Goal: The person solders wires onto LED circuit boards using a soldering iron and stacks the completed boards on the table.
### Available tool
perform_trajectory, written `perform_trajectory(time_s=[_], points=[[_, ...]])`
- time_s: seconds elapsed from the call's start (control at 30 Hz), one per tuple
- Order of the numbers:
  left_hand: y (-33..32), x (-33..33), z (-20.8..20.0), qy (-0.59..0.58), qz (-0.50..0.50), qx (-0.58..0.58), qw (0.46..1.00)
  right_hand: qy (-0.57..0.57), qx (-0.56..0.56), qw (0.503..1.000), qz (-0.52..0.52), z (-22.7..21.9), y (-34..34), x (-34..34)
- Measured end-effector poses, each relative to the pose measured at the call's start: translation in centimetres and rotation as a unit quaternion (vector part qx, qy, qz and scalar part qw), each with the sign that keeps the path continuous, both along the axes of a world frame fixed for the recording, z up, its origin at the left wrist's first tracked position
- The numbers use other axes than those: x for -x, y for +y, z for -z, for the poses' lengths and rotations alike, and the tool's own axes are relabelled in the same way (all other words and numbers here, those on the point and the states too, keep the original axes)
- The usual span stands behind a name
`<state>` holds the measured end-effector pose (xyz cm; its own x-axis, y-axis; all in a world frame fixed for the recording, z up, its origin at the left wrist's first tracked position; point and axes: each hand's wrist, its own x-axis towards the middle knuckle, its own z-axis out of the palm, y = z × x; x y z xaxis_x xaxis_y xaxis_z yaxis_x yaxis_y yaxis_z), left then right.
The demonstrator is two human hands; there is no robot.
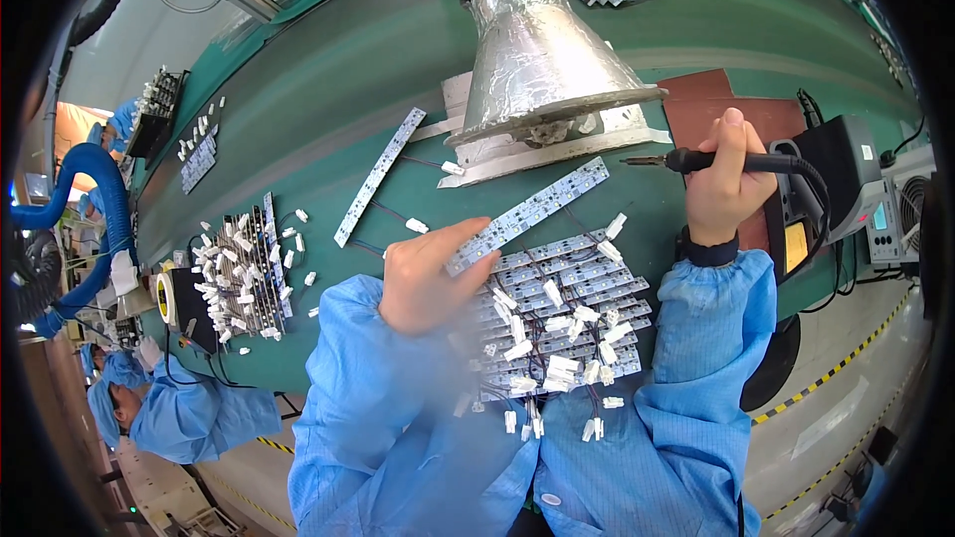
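My left hand (pixel 428 273) pinches the near end of a narrow white LED circuit board strip (pixel 542 209), which slants up to the right. In my right hand (pixel 731 184) is a soldering iron (pixel 686 160), its tip pointing left, just beside the strip's far end; I cannot tell whether they touch. Below the held strip lies a stack of similar boards (pixel 587 283) with black wires and white connectors (pixel 562 368). Another LED strip (pixel 380 177) with wired connectors rests on the green mat to the left of the held one.
A foil-covered fume extraction hood (pixel 547 50) hangs over the mat's middle. On the right stand a soldering station (pixel 880 219) and an iron holder with a yellow sponge (pixel 796 246). More wired boards (pixel 244 273) are piled at left, and a co-worker (pixel 179 408) sits beyond them.
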<state>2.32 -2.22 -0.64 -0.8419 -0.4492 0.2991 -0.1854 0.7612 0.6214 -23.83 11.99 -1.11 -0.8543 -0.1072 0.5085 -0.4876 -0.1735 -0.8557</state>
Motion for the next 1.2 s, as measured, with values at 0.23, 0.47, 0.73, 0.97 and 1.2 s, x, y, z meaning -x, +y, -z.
perform_trajectory(time_s=[0.23, 0.47, 0.73, 0.97, 1.2], points=[[0.3, 0.2, -1.6, -0.033, -0.153, -0.444, 0.882, -0.031, 0.028, 0.999, 0.008, 0.1, 0.3, 0.5], [-0.9, -5.5, -2.4, 0.024, -0.115, -0.471, 0.874, -0.040, 0.045, 0.998, 0.024, -0.1, 0.6, 0.6], [-3.9, -11.2, -3.4, 0.207, -0.186, -0.392, 0.877, -0.041, 0.054, 0.998, 0.012, -0.3, 0.4, 0.5], [-8.8, -9.1, 0.9, 0.025, -0.252, -0.075, 0.965, -0.048, 0.060, 0.997, 0.005, -0.3, 0.4, 0.3], [-8.1, -7.0, 1.5, -0.037, -0.197, 0.061, 0.978, -0.058, 0.047, 0.997, -0.007, -0.2, 0.5, 0.2]])
